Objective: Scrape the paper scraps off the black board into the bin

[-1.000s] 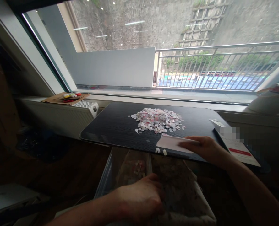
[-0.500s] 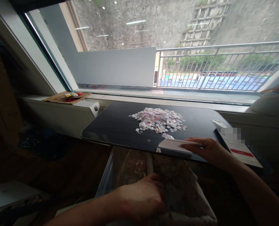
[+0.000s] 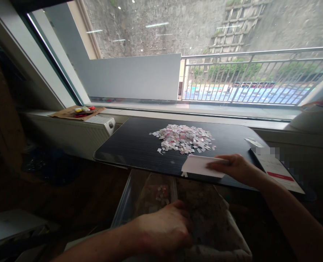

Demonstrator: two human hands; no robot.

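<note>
A heap of small pink and white paper scraps (image 3: 183,140) lies in the middle of a black table (image 3: 134,145). My right hand (image 3: 234,168) pinches a white card (image 3: 201,166) flat on the table just in front of the heap. One scrap (image 3: 183,174) lies at the table's front edge. Below the edge, my left hand (image 3: 164,229) is closed on the rim of a crumpled white bag (image 3: 213,222) that holds more scraps.
A clear plastic bin (image 3: 128,203) stands under the table's front edge. A white sheet with a red stripe (image 3: 277,171) lies at the table's right. A radiator (image 3: 96,122) and a cardboard piece with small coloured items (image 3: 76,112) sit at the left below the window.
My right hand has moved the white card slightly away from me, toward the heap. Loose scraps in front of the card are fewer. My left hand has stayed on the bag.
</note>
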